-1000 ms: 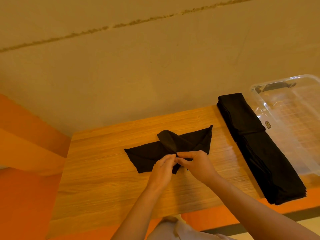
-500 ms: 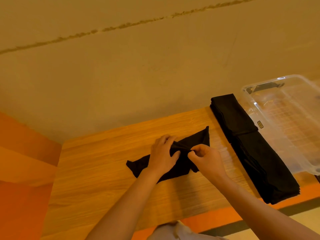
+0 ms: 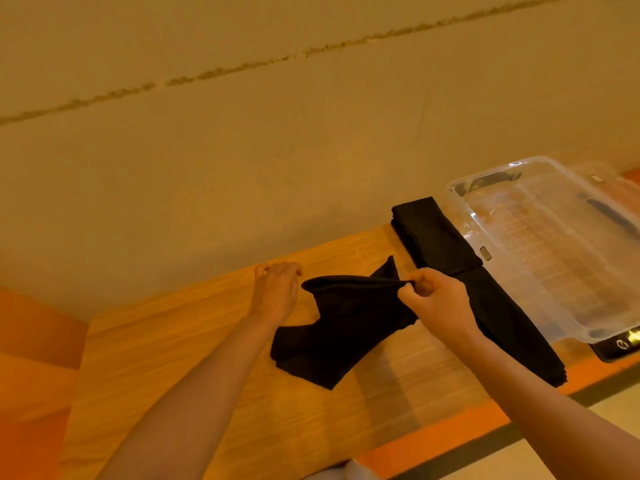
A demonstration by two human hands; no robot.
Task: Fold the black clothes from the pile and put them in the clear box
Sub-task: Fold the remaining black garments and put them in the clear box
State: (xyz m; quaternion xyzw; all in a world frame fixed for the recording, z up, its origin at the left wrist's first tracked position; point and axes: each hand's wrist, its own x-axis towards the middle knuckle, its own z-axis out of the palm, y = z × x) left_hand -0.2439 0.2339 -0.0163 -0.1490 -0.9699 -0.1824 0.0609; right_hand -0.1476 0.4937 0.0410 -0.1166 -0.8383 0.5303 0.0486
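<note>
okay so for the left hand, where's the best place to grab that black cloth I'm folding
Probably the free upper-left corner of the black cloth, where the raised fold ends. The right hand already pinches the other end of that raised edge, and the left hand rests open on the wooden table just beside it. Come in from the left, pinching the edge from above.

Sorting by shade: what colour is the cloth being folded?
Plain black cloth, pinched by the right hand; head view.
</note>
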